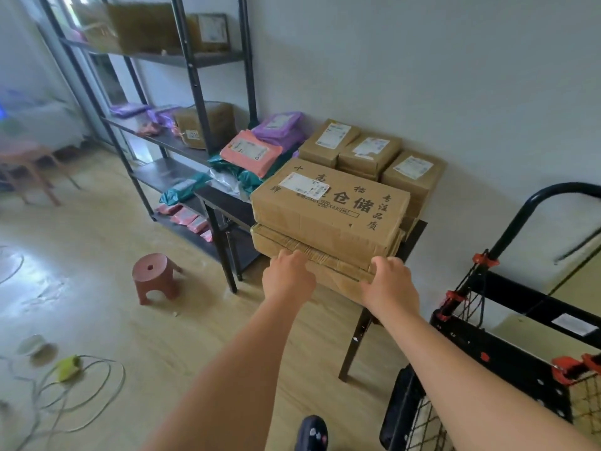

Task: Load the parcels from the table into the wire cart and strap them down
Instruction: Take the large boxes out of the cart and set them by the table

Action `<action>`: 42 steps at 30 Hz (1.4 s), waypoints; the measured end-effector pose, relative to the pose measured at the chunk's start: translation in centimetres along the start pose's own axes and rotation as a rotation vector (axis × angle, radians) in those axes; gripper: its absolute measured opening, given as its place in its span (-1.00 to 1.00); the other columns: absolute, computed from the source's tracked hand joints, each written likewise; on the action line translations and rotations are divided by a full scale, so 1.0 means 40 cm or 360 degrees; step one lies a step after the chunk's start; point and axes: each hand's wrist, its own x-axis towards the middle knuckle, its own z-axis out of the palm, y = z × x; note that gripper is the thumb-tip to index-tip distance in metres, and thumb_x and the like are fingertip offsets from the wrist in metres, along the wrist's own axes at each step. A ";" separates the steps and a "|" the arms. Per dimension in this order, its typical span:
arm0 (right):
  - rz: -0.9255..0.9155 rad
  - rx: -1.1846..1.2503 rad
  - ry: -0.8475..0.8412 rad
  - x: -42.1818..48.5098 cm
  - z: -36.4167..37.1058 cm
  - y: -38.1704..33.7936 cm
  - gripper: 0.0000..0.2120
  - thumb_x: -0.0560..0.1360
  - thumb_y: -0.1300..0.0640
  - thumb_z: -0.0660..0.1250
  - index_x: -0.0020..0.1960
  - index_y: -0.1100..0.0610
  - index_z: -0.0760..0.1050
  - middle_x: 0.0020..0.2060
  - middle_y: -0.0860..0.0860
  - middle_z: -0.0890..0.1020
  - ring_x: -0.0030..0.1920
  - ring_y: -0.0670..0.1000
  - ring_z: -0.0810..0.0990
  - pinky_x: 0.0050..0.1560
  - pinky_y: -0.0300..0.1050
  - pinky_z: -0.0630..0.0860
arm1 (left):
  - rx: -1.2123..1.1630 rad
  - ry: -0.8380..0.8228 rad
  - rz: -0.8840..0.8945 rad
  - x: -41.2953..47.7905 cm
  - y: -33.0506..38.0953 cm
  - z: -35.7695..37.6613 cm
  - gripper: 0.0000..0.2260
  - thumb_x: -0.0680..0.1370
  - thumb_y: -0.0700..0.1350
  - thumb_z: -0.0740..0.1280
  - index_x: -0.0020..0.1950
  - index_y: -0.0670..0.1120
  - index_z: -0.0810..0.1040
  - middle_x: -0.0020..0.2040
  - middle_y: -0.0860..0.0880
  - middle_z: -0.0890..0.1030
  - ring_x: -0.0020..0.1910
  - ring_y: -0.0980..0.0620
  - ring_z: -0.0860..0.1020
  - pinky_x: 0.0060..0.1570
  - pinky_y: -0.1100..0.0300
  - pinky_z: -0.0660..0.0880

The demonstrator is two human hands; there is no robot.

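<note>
Left hand (pixel 287 278) and right hand (pixel 388 284) both grip the near edge of the flat bottom carton (pixel 331 260), big printed carton (pixel 328 206) stacked on top, at the worktop (pixel 415 232) edge.

A: From where does the head view look?
B: From a standing person's head height, facing forward and down along both bare forearms to the left hand (pixel 287 276) and right hand (pixel 388 284), which grip the lower brown cardboard box (pixel 328 266) on the black metal-legged table (pixel 415 237)
A: How near?
B: Near enough that the outstretched arms reach it. The wide lens also takes in the tall black metal shelf rack (pixel 192 92) at left, and the frame's right and bottom edges cut off the black wire-mesh cart (pixel 507 362)
</note>
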 end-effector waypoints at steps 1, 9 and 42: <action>-0.0004 0.0008 0.0022 0.023 0.003 -0.010 -0.53 0.55 0.05 0.30 0.43 0.02 0.33 0.37 0.01 0.36 0.32 0.04 0.36 0.04 -0.06 0.50 | 0.0006 0.0016 -0.0004 0.020 -0.004 -0.002 -0.71 0.54 -0.16 0.24 0.25 -0.03 0.52 0.23 -0.04 0.48 0.22 -0.08 0.45 0.11 0.00 0.50; -0.0022 -0.0026 0.0117 0.242 0.008 -0.083 -0.65 0.55 0.00 0.31 0.32 0.01 0.43 0.28 0.00 0.42 0.25 0.02 0.39 -0.02 -0.13 0.49 | 0.0080 0.0094 0.0069 0.255 -0.005 -0.040 -0.74 0.56 -0.18 0.21 0.21 -0.02 0.54 0.19 -0.01 0.50 0.17 -0.04 0.45 -0.03 0.13 0.39; 0.0839 -0.0030 0.0281 0.547 0.058 -0.076 -0.34 0.57 -0.17 0.23 0.52 0.13 0.10 0.37 0.14 0.36 0.34 0.15 0.38 0.19 0.11 0.51 | 0.0067 -0.0078 0.0170 0.853 -0.037 -0.082 -0.46 0.57 0.03 0.25 0.49 -0.05 0.17 0.44 -0.15 0.26 0.39 -0.19 0.29 0.33 -0.09 0.28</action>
